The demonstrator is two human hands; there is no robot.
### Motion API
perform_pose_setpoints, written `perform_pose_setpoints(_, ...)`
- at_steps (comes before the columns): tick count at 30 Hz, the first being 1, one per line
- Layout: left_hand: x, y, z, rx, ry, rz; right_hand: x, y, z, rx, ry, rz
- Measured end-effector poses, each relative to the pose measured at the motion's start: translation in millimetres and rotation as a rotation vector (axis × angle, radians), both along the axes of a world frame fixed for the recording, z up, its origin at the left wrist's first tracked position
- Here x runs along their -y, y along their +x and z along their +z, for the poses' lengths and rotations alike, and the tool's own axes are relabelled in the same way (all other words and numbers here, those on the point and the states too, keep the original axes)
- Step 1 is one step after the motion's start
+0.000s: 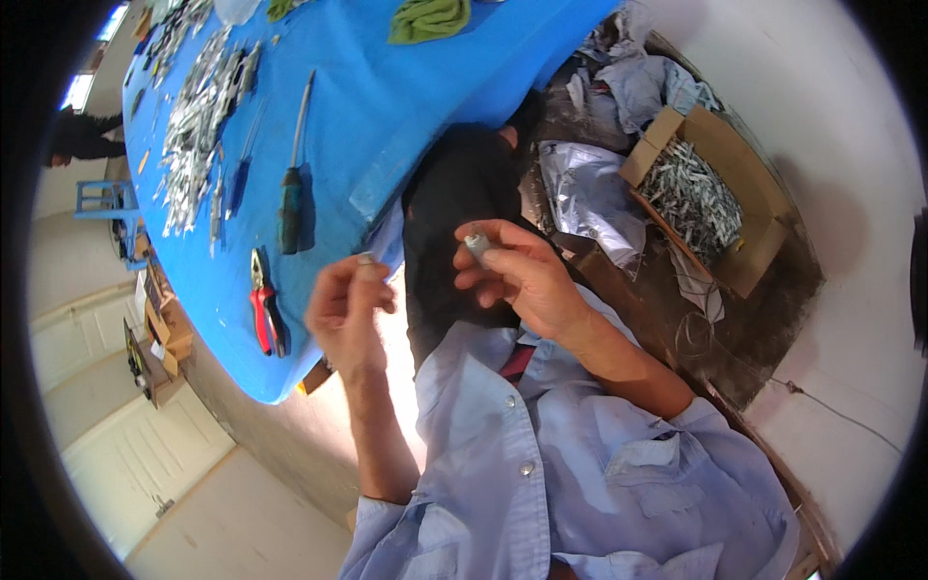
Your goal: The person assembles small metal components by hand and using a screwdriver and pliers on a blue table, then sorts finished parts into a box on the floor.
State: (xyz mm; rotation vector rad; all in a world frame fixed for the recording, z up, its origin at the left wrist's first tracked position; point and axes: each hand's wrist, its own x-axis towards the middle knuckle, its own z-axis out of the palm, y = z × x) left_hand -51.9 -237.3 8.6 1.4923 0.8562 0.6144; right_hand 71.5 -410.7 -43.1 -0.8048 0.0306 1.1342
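Note:
My right hand point(530, 282) pinches a short silvery metal piece point(477, 247) between thumb and fingers, above my lap. Too little of the piece shows to tell its kind. Facing it, a hand's width away, my left hand point(350, 307) is closed in a pinch, and a small pale piece point(366, 258) shows at its fingertips. The two pieces are apart. Closest to my left hand on the blue-covered table point(377, 106) lie red-handled pliers point(264, 311). Beyond the pliers is a screwdriver point(291, 198) with a dark green handle.
Many slim silvery metal parts point(205, 126) are heaped on the table's left side. A green cloth point(430, 19) lies at the far edge. To my right, an open cardboard box point(764, 208) holds similar metal pieces, beside a silvery bag point(592, 198). Another person point(89, 135) stands at the far left.

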Motion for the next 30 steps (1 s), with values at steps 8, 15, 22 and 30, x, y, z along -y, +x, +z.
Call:
perform_pose_setpoints(8,-41,19,19,0.184,0.039,0.227,1,5,-11,-0.050,0.025,-0.068)
perform_pose_setpoints(15,97,117,58,0.028,0.585,-0.589,-4,4,0,-0.050,0.099,-0.231)
perform_pose_setpoints(22,58,88,40,-0.054,0.571,-0.468,5,14,-16,-0.093,0.012,-0.155)
perform_pose_setpoints(30,13,10,1,-0.245,0.461,-0.163,-8,13,-6,-0.024,0.041,-0.103)
